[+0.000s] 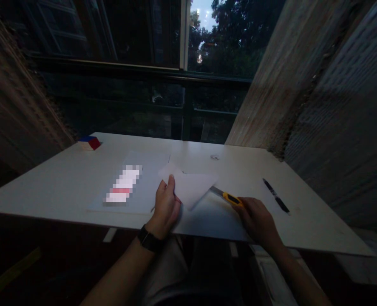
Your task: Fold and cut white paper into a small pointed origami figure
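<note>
My left hand [167, 202] pinches a folded sheet of white paper [193, 187], thumb on top, and holds it up over the table's near half. In my right hand [260, 219] is a yellow utility knife [232, 199] with its blade out, pointing left. The blade meets the paper's right edge; whether its tip lies inside the fold or behind it is hidden. Left of my left hand lies a flat white sheet or pad [151, 163], and on it rests a lit phone-like screen [123, 185], blurred into blocks.
A black pen [276, 195] lies on the white table [306, 204] at the right. Farther back is a small round item [215, 157] I cannot make out. A red, blue and white puzzle cube [89, 143] sits at the far left corner. Curtains and a window stand behind.
</note>
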`<state>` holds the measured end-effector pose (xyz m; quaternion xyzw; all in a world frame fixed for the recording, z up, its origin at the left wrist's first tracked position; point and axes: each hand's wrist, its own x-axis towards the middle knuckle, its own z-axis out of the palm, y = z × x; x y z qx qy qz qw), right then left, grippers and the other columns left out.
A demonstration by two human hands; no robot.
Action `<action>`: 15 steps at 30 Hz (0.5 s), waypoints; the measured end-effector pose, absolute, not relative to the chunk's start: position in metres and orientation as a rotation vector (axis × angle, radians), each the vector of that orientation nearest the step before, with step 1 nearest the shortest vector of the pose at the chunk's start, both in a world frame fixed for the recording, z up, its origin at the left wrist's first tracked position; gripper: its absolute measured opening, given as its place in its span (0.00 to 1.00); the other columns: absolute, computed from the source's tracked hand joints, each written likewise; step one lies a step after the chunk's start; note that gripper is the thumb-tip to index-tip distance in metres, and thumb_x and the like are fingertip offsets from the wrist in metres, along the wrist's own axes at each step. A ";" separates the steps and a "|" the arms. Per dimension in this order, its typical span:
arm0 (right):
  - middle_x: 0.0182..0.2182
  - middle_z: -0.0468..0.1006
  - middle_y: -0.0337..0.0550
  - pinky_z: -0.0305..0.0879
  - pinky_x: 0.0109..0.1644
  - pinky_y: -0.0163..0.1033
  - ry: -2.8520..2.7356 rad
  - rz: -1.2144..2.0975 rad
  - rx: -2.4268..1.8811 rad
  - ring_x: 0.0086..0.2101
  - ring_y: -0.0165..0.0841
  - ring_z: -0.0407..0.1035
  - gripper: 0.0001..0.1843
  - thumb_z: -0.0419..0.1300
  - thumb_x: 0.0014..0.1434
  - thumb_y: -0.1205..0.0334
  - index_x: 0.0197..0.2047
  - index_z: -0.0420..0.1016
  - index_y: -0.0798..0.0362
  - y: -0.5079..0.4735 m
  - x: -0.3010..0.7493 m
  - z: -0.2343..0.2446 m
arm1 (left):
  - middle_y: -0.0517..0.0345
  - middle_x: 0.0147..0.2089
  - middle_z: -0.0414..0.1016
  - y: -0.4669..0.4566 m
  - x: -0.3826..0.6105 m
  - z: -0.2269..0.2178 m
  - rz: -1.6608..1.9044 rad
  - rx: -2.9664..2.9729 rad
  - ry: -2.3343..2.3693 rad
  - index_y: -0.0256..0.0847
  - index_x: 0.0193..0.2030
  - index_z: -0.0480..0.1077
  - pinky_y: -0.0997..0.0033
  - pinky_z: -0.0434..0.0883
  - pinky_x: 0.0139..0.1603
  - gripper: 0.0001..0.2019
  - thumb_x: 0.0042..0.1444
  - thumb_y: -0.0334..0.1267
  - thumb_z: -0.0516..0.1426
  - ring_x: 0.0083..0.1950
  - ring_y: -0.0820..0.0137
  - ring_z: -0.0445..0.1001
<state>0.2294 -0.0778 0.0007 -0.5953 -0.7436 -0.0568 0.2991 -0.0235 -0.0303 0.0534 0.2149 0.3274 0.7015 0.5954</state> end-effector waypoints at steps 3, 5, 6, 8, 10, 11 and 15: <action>0.38 0.74 0.50 0.63 0.44 0.44 -1.974 -0.097 -1.549 0.40 0.39 0.66 0.15 0.50 0.59 0.56 0.43 0.70 0.56 -0.076 0.215 0.004 | 0.53 0.39 0.75 -0.025 -0.014 0.045 1.658 0.372 0.740 0.37 0.43 0.66 0.68 0.69 0.48 0.08 0.60 0.32 0.48 0.41 0.72 0.74; 0.37 0.74 0.50 0.63 0.44 0.43 -1.979 -0.080 -1.522 0.39 0.38 0.66 0.14 0.50 0.59 0.56 0.43 0.70 0.56 -0.075 0.207 0.006 | 0.53 0.41 0.74 -0.023 -0.009 0.039 1.665 0.342 0.775 0.39 0.45 0.64 0.68 0.69 0.48 0.10 0.60 0.31 0.46 0.41 0.73 0.74; 0.37 0.74 0.50 0.64 0.43 0.43 -1.981 -0.076 -1.512 0.39 0.38 0.66 0.14 0.50 0.60 0.56 0.42 0.70 0.55 -0.074 0.204 0.006 | 0.53 0.42 0.73 -0.022 -0.007 0.037 1.675 0.348 0.791 0.39 0.47 0.63 0.68 0.69 0.48 0.11 0.61 0.31 0.45 0.41 0.73 0.74; 0.37 0.74 0.50 0.64 0.42 0.43 -1.984 -0.069 -1.514 0.39 0.39 0.66 0.14 0.50 0.60 0.57 0.42 0.70 0.55 -0.073 0.202 0.008 | 0.53 0.43 0.73 -0.020 -0.003 0.032 1.702 0.371 0.838 0.40 0.48 0.62 0.68 0.69 0.48 0.12 0.61 0.31 0.44 0.40 0.73 0.74; 0.37 0.74 0.50 0.63 0.42 0.43 -1.986 -0.061 -1.538 0.39 0.39 0.66 0.14 0.50 0.59 0.57 0.42 0.70 0.55 -0.071 0.201 0.009 | 0.53 0.44 0.72 -0.018 0.000 0.028 1.724 0.402 0.878 0.41 0.49 0.61 0.69 0.69 0.48 0.13 0.60 0.30 0.44 0.41 0.74 0.74; 0.37 0.74 0.50 0.63 0.42 0.44 -1.986 -0.058 -1.554 0.39 0.39 0.66 0.14 0.50 0.59 0.57 0.42 0.70 0.55 -0.070 0.202 0.010 | 0.53 0.45 0.72 -0.018 0.001 0.027 1.732 0.421 0.883 0.41 0.50 0.61 0.69 0.68 0.48 0.13 0.60 0.29 0.44 0.41 0.74 0.73; 0.37 0.74 0.49 0.63 0.42 0.44 -1.962 -0.073 -1.597 0.38 0.39 0.66 0.14 0.50 0.59 0.56 0.42 0.70 0.54 -0.070 0.203 0.011 | 0.52 0.49 0.70 -0.017 0.002 0.023 1.744 0.541 0.911 0.43 0.52 0.58 0.69 0.68 0.49 0.15 0.59 0.30 0.44 0.46 0.73 0.72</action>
